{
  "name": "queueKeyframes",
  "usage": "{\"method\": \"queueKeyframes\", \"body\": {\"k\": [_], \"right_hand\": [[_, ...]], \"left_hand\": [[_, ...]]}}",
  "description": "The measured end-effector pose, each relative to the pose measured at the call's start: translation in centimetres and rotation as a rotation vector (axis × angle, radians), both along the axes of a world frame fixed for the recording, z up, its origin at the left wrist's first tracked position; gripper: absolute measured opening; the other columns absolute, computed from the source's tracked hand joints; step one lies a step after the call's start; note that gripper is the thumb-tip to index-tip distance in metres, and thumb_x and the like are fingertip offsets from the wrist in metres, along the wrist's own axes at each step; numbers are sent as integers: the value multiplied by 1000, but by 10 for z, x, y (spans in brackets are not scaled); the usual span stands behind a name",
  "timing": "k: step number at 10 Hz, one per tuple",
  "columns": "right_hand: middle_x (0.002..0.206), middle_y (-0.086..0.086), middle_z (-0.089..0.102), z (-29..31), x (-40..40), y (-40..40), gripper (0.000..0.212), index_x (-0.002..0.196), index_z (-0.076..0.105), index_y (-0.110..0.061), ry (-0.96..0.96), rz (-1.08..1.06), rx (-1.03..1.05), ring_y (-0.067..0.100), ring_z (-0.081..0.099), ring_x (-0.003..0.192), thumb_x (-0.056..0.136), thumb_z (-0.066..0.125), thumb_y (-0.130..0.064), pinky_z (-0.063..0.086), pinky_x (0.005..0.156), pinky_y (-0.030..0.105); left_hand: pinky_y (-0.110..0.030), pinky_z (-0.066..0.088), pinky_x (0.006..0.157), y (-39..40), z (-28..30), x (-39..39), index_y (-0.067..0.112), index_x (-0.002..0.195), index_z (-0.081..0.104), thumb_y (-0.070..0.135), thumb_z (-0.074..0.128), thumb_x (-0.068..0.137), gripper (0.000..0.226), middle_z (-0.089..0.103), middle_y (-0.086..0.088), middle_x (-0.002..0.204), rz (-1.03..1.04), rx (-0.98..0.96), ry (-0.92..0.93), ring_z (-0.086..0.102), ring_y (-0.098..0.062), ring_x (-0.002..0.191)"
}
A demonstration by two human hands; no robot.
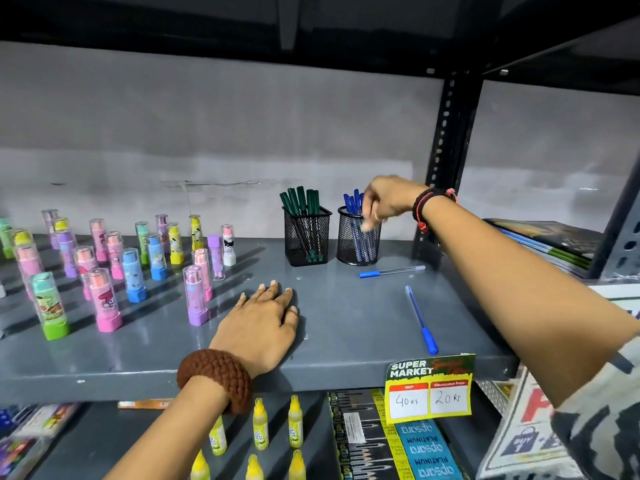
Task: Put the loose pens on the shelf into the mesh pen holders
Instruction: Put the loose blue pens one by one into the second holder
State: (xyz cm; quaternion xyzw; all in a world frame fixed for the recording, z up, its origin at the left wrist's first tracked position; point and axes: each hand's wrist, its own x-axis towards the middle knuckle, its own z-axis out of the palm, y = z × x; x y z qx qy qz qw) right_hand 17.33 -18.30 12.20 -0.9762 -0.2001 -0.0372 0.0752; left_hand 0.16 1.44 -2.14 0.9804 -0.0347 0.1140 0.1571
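My right hand [384, 202] hovered, fingers blurred beyond telling, over the round holder [358, 241] of matching blue pens; my left hand [265, 323] lay flat and empty, bracing on the shelf [346, 317].

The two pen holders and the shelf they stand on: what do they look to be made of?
Both pen holders, square and round, look like black wire mesh, probably coated metal: the pens show through the grid. The shelf looks like grey painted sheet metal, semi-gloss with soft reflections and small chips along its front edge.

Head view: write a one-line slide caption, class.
Right hand over the blue-pen holder; left hand flat on shelf; two blue pens loose.
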Motion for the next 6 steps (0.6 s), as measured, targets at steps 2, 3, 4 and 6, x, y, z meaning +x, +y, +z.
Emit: {"method": "queueKeyframes", "body": {"k": [2, 3, 4, 6], "right_hand": [[87, 3, 69, -48, -6, 0, 31, 99, 67, -13, 305, 44, -208, 15, 60, 76, 72, 79, -21, 45, 60, 22], [69, -8, 59, -65, -1, -3, 34, 104, 68, -4, 260, 54, -192, 5, 53, 64, 75, 77, -21, 44, 64, 16], [67, -9, 57, -69, 3, -6, 29, 103, 68, -2, 290, 65, -166, 1, 50, 61, 80, 72, -18, 42, 59, 10], [68, -11, 52, -65, -6, -7, 14, 76, 57, -18, 216, 140, -111, 4, 45, 63, 89, 60, -17, 36, 58, 10]], "left_hand": [[-35, 4, 120, 0, 0, 0, 21, 148, 22, 34, 25, 99, 51, 13, -3, 159, 0, 8, -5, 10, -16, 147], [-35, 4, 120, -1, 0, -1, 21, 148, 22, 33, 25, 99, 51, 14, -3, 159, 0, 16, -10, 11, -17, 147], [-35, 4, 120, -1, 0, -1, 20, 148, 22, 33, 25, 99, 51, 14, -3, 159, 0, 18, -12, 10, -17, 147], [-35, 4, 120, -1, 0, -1, 20, 148, 22, 34, 25, 99, 51, 14, -4, 159, 1, 15, -16, 11, -17, 147]]}}
